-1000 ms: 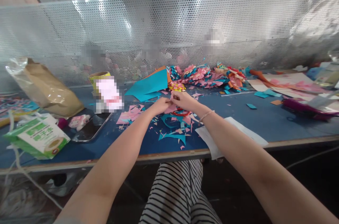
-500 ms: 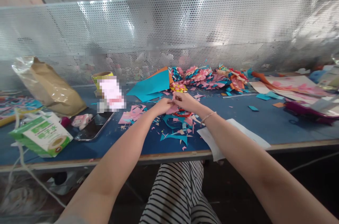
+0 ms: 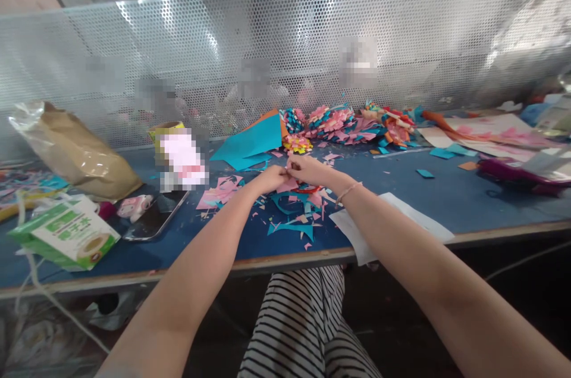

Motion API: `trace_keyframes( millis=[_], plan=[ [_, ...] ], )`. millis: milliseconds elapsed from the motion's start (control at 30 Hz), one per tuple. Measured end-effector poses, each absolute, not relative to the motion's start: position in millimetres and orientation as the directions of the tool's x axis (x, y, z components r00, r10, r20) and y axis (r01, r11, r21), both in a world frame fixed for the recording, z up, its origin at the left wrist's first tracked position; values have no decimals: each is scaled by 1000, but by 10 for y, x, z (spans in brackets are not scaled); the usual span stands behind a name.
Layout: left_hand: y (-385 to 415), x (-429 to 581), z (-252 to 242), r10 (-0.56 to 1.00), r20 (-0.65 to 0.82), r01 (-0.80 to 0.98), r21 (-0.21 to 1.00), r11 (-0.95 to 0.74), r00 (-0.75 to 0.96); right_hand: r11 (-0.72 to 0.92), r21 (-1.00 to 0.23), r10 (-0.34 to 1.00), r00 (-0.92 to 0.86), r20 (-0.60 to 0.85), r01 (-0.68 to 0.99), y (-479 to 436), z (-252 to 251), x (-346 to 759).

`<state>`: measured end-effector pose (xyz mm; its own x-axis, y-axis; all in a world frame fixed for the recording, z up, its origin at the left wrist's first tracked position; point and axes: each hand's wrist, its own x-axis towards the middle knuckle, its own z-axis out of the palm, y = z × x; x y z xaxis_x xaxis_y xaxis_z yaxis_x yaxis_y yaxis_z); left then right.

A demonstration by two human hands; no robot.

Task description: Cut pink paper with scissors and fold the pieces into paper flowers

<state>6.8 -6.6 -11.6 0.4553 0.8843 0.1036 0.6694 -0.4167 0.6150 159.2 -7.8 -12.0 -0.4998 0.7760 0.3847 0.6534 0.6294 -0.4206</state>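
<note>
My left hand (image 3: 273, 178) and my right hand (image 3: 307, 169) meet over the middle of the table, fingertips pinched together. Between them is a small pink piece (image 3: 286, 186) of thin sheet, paper or foam, mostly covered by the fingers. Pink cut-outs (image 3: 223, 190) lie left of the hands. Nearer to me are blue offcuts (image 3: 291, 229) and many tiny scraps. Just beyond the fingers sits a small yellow and pink cluster (image 3: 298, 144) of cut pieces, beside a large blue sheet (image 3: 250, 141).
Heaped bundles of coloured pieces (image 3: 334, 122) line the back, before a perforated metal screen (image 3: 285, 33). At left are a brown bag (image 3: 84, 152), a green-white box (image 3: 66, 232), a phone (image 3: 156, 217) and a tape roll (image 3: 167, 131). A white paper (image 3: 401, 220) lies under my right forearm.
The view has tilted and shifted slightly. Both hands remain pinched together in the same spot; the pink bit that stuck up above the fingers now shows less.
</note>
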Motion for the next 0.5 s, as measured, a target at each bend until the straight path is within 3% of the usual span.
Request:
trace_keyframes(
  millis=[300,500],
  plan=[
    [-78,92,-109,882,116,733,512,-448,458,639,-368,768,-533,356,675,-145,-59,1591],
    [14,35,-143,879,139,676,589,-443,456,652,-420,756,-497,427,631,-142,-50,1589]
  ],
)
